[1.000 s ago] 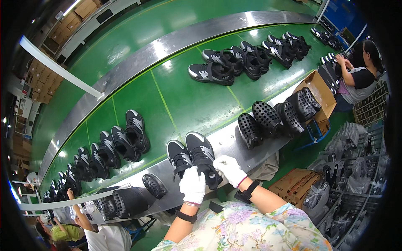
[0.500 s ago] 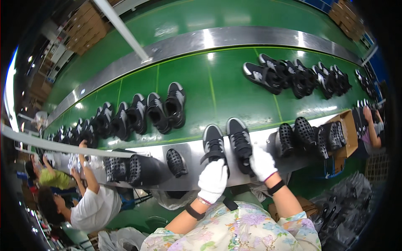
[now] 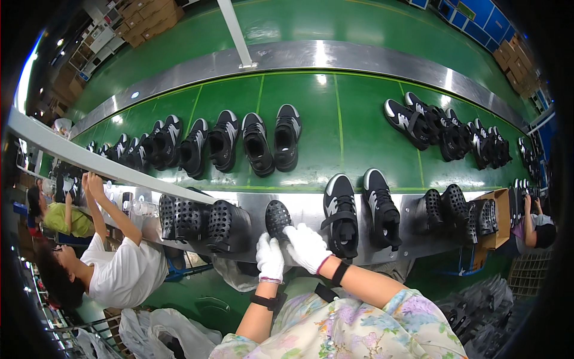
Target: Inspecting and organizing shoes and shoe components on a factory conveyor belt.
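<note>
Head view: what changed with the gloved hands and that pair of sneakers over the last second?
Both hands have let go of the pair of black-and-white sneakers and moved left: the left hand and right hand now close on a black perforated sole. The sneakers stay side by side on the metal ledge.

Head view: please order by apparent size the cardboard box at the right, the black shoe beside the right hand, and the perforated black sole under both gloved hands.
1. Black shoe, largest, though nearest the camera.
2. Cardboard box, partly hidden and bent by the lens, so unsure.
3. Perforated sole, touched by the left hand and the right hand.
</note>
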A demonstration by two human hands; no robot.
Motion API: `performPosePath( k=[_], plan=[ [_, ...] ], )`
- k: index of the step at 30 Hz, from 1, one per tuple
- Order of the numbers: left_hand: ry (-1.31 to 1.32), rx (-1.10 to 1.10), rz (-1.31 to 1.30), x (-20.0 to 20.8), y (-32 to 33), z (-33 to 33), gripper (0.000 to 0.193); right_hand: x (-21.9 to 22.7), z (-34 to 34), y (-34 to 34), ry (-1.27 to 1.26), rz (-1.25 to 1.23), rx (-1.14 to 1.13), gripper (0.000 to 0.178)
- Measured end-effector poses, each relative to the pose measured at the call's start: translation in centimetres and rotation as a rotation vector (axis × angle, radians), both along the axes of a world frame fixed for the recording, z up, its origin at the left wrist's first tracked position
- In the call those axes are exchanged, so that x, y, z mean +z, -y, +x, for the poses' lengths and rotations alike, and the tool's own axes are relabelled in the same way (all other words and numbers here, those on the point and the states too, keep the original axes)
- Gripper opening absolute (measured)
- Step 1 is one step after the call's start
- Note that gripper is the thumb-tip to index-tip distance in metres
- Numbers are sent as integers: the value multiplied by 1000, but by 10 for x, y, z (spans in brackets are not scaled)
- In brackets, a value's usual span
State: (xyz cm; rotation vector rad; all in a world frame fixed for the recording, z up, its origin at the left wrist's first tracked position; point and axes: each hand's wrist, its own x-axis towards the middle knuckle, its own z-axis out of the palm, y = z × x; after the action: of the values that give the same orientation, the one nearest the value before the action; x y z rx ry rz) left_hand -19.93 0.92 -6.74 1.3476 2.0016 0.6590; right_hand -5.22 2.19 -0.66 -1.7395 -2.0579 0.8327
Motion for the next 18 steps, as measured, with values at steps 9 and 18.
performPosePath(
  k=[9,18],
  plan=[
    [51,35,50,36,6,-7,44,8,-3,-14,35,43,81,24],
    [1719,-46,-290,102,-6,-15,67,95,61,31,-613,-441,144,42]
  ],
)
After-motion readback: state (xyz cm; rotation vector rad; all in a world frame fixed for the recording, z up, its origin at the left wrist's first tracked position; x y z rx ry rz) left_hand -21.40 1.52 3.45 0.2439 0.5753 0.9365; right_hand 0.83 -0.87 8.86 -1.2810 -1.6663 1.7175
